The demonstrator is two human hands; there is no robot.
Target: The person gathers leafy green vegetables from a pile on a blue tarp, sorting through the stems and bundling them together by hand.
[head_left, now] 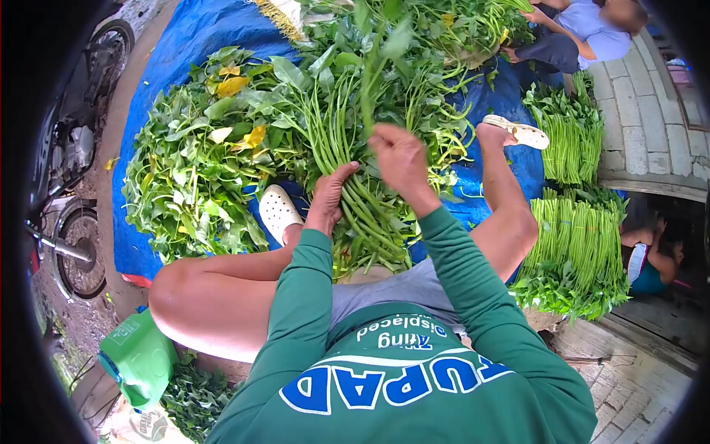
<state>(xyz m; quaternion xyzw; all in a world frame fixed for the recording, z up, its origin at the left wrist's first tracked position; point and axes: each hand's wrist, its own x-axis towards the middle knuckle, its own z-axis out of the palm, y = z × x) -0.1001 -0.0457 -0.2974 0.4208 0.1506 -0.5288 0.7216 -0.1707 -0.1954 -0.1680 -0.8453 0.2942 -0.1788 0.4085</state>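
Note:
My left hand [330,195] is closed around a thick bunch of long green stems [333,140], which look like water spinach. Their leafy ends point away from me, and the cut ends come back towards my lap. Just to the right, my right hand [400,161] is raised with its fingers closed on a leafy stem [367,89]. That stem stands up from the fist and is smeared by motion at its top. Around both hands lies a large loose heap of leafy greens [200,163], with some yellow leaves in it.
A blue tarp [159,81] lies under the greens. Stacked tied bundles [577,229] stand at the right. Another person [592,33] handles greens at the top right; someone else [654,259] sits at far right. A green jug [138,355] and a motorcycle [78,251] are on the left.

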